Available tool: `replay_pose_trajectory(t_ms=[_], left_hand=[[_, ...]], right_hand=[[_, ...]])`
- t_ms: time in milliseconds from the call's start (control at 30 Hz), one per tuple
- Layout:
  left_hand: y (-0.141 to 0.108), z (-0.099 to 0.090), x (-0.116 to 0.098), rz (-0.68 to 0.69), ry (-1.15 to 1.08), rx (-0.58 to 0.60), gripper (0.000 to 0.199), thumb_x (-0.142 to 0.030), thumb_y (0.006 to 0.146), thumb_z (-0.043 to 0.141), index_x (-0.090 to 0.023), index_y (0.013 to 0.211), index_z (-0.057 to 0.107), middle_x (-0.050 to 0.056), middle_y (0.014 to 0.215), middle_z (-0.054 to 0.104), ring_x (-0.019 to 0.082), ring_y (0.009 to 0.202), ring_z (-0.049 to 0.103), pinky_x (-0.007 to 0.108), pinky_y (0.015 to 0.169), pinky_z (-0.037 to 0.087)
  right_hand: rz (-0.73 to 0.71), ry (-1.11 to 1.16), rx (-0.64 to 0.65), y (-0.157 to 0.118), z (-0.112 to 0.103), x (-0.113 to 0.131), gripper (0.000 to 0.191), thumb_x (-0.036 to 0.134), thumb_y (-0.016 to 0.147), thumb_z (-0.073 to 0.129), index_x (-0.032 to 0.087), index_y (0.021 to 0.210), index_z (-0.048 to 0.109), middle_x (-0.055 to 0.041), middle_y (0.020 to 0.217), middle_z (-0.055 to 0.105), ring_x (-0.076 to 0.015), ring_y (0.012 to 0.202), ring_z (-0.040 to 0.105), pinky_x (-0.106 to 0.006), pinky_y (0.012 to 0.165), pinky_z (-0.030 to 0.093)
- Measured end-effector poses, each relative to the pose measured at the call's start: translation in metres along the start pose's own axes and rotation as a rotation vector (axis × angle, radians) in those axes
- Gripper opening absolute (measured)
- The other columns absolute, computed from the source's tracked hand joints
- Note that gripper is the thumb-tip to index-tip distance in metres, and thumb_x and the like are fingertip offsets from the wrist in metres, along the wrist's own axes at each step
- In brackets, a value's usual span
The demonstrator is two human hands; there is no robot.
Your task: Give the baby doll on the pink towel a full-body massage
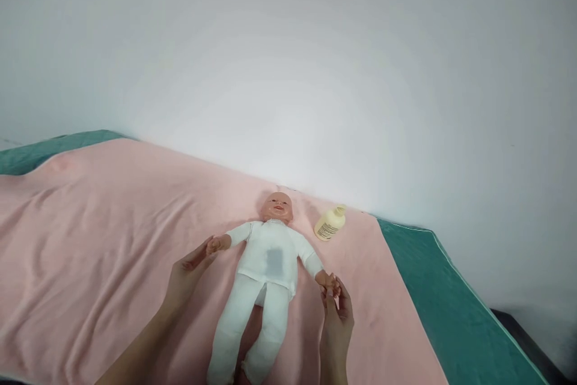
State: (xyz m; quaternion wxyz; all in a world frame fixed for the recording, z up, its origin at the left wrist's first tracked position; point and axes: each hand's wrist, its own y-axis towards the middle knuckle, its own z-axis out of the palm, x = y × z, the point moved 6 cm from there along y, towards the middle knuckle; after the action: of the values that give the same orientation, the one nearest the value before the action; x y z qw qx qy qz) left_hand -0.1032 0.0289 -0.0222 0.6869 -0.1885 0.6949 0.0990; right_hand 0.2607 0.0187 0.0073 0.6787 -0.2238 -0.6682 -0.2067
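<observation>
A baby doll (277,259) in a white top and white leggings lies on its back on the pink blanket (135,211), head toward the wall. Its arms are spread out to both sides. My left hand (189,268) pinches the doll's hand (219,244) on the left of the picture. On the other side, my right hand (338,313) has its fingers and thumb closed around the doll's other hand (329,281). A grey rectangular patch (274,262) marks the front of the top. The doll's feet are partly cut off by the lower frame edge.
A pale yellow bottle (330,224) with printed text stands to the right of the doll's head. Green cloth (451,289) shows beyond the blanket's right side and at the far left. A white wall (288,72) rises behind.
</observation>
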Motion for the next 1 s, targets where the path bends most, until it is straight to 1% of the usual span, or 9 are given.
replay_pose_trajectory(t_ms=[100, 200, 333, 433, 500, 600, 767, 867, 1000], left_hand=[[0.007, -0.001, -0.005, 0.046, -0.068, -0.016, 0.057, -0.047, 0.079, 0.065, -0.023, 0.129, 0.058, 0.003, 0.131, 0.058, 0.029, 0.126, 0.049, 0.042, 0.106, 0.041], [0.025, 0.007, -0.026, 0.130, -0.121, -0.015, 0.056, -0.047, 0.078, 0.066, -0.020, 0.126, 0.060, 0.005, 0.131, 0.059, 0.029, 0.127, 0.048, 0.042, 0.108, 0.039], [0.061, 0.028, -0.058, 0.216, -0.165, 0.017, 0.050, -0.050, 0.079, 0.063, -0.017, 0.117, 0.066, 0.007, 0.126, 0.063, 0.029, 0.123, 0.052, 0.041, 0.104, 0.042], [0.093, 0.045, -0.067, 0.208, -0.201, -0.012, 0.053, -0.056, 0.080, 0.058, -0.014, 0.111, 0.066, 0.011, 0.120, 0.065, 0.028, 0.115, 0.058, 0.039, 0.098, 0.046], [0.115, 0.058, -0.067, 0.184, -0.204, -0.031, 0.059, -0.061, 0.079, 0.055, -0.012, 0.110, 0.065, 0.014, 0.115, 0.067, 0.027, 0.108, 0.061, 0.037, 0.093, 0.049], [0.141, 0.081, -0.062, 0.160, -0.162, -0.012, 0.066, -0.069, 0.076, 0.052, -0.010, 0.102, 0.066, 0.016, 0.103, 0.070, 0.028, 0.097, 0.065, 0.035, 0.083, 0.051], [0.164, 0.111, -0.047, 0.121, -0.037, 0.025, 0.065, -0.071, 0.074, 0.048, -0.010, 0.084, 0.067, 0.014, 0.081, 0.072, 0.027, 0.077, 0.066, 0.033, 0.065, 0.049], [0.173, 0.121, -0.034, 0.101, 0.060, 0.047, 0.056, -0.066, 0.074, 0.052, -0.012, 0.071, 0.066, 0.013, 0.069, 0.069, 0.027, 0.067, 0.064, 0.033, 0.060, 0.046], [0.180, 0.126, -0.024, 0.119, 0.163, 0.068, 0.046, -0.060, 0.074, 0.054, -0.016, 0.063, 0.065, 0.012, 0.062, 0.068, 0.027, 0.060, 0.063, 0.034, 0.057, 0.043]], right_hand=[[-0.058, -0.013, -0.006, 0.003, 0.002, 0.007, 0.055, 0.048, 0.068, 0.072, 0.018, 0.114, 0.064, -0.0111, 0.125, 0.061, -0.0318, 0.115, 0.056, -0.037, 0.086, 0.052], [-0.084, -0.032, 0.022, 0.014, 0.011, 0.018, 0.053, 0.048, 0.071, 0.070, 0.018, 0.114, 0.064, -0.0107, 0.126, 0.060, -0.0306, 0.118, 0.054, -0.037, 0.089, 0.050], [-0.205, -0.059, 0.138, 0.043, 0.034, 0.037, 0.046, 0.049, 0.081, 0.061, 0.019, 0.116, 0.063, -0.0093, 0.126, 0.061, -0.0261, 0.119, 0.054, -0.037, 0.095, 0.046], [-0.288, -0.058, 0.190, 0.071, 0.054, 0.043, 0.047, 0.049, 0.082, 0.059, 0.017, 0.115, 0.064, -0.0113, 0.122, 0.063, -0.0268, 0.117, 0.054, -0.039, 0.096, 0.045], [-0.324, -0.028, 0.214, 0.089, 0.070, 0.043, 0.048, 0.051, 0.081, 0.058, 0.015, 0.112, 0.065, -0.0129, 0.118, 0.065, -0.0276, 0.114, 0.057, -0.041, 0.096, 0.044], [-0.358, 0.000, 0.267, 0.110, 0.097, 0.039, 0.048, 0.054, 0.080, 0.057, 0.014, 0.105, 0.067, -0.0130, 0.111, 0.068, -0.0264, 0.106, 0.061, -0.041, 0.094, 0.045], [-0.373, -0.044, 0.352, 0.133, 0.141, 0.023, 0.054, 0.061, 0.078, 0.054, 0.013, 0.097, 0.068, -0.0129, 0.100, 0.071, -0.0250, 0.095, 0.066, -0.039, 0.087, 0.049], [-0.363, -0.096, 0.338, 0.146, 0.153, 0.011, 0.058, 0.066, 0.078, 0.050, 0.013, 0.091, 0.068, -0.0131, 0.095, 0.072, -0.0255, 0.090, 0.067, -0.037, 0.082, 0.050], [-0.347, -0.170, 0.300, 0.159, 0.156, -0.004, 0.058, 0.069, 0.078, 0.049, 0.015, 0.084, 0.069, -0.0134, 0.089, 0.072, -0.0269, 0.084, 0.067, -0.036, 0.075, 0.050]])
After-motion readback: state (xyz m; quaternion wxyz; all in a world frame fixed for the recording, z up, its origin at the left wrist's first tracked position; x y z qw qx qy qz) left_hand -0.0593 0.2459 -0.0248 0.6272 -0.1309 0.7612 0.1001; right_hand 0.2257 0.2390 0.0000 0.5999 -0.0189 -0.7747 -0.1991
